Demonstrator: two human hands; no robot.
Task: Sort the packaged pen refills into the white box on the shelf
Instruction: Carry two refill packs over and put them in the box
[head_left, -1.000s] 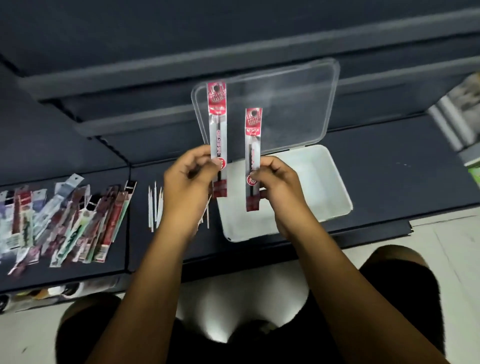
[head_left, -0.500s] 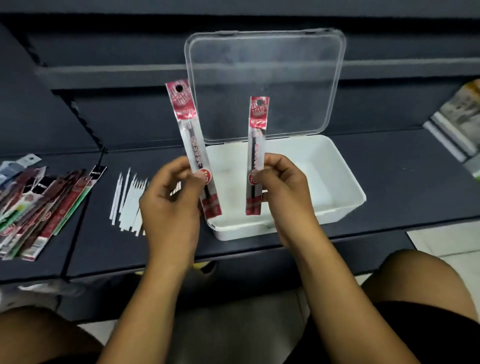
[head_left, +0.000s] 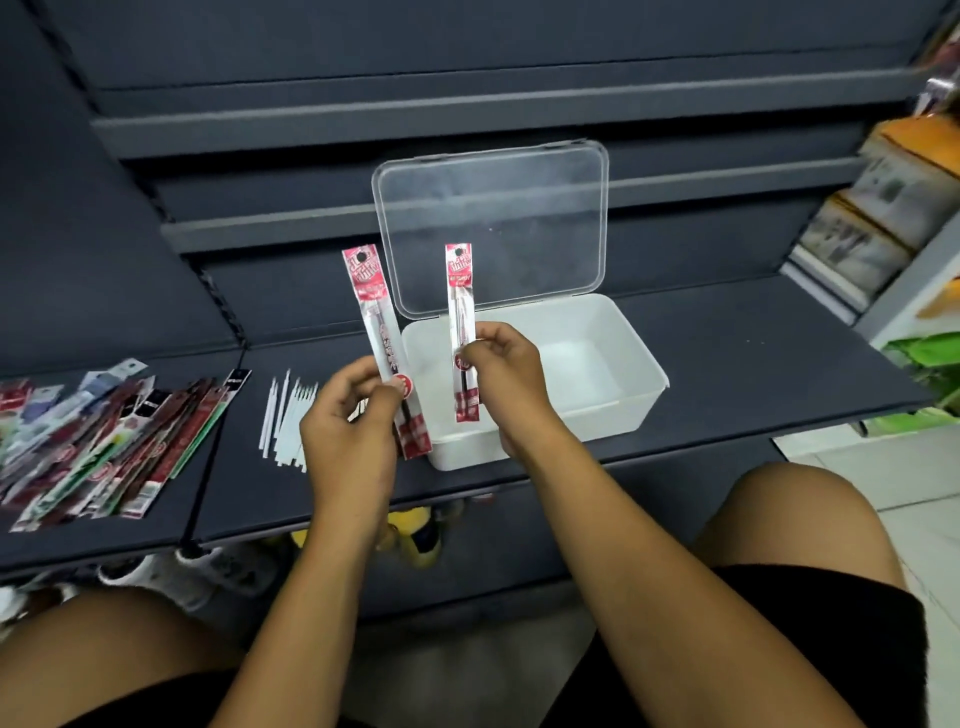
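At the centre of the frame, the right-hand packet (head_left: 460, 296), a red-labelled pen refill sleeve, stands almost upright with its long axis running top to bottom. Its lower end hangs over the near left corner of the white box (head_left: 640, 364). The right hand (head_left: 504, 374) pinches it low down between thumb and curled fingers, and this hand sits directly over the box opening, so it looks like the nearer one for the drop. Just to its left, the left-hand packet (head_left: 376, 312) is a matching red sleeve that leans with its top toward the upper left. Its bottom end is in front of the box's left wall rather than clearly over the opening. The left hand (head_left: 348, 431) grips it near the lower third, fingers curled round it, just outside the box on the left. The box appears to hold nothing yet, and its long side runs left to right, so each upright packet probably has to be tipped to lie flat inside. Behind the box the clear lid (head_left: 493, 228) stands open. Further left on the dark shelf (head_left: 727, 374) lie loose white refills (head_left: 285, 421), and beyond them a heap of packaged refills (head_left: 104, 441) waits at the left edge.
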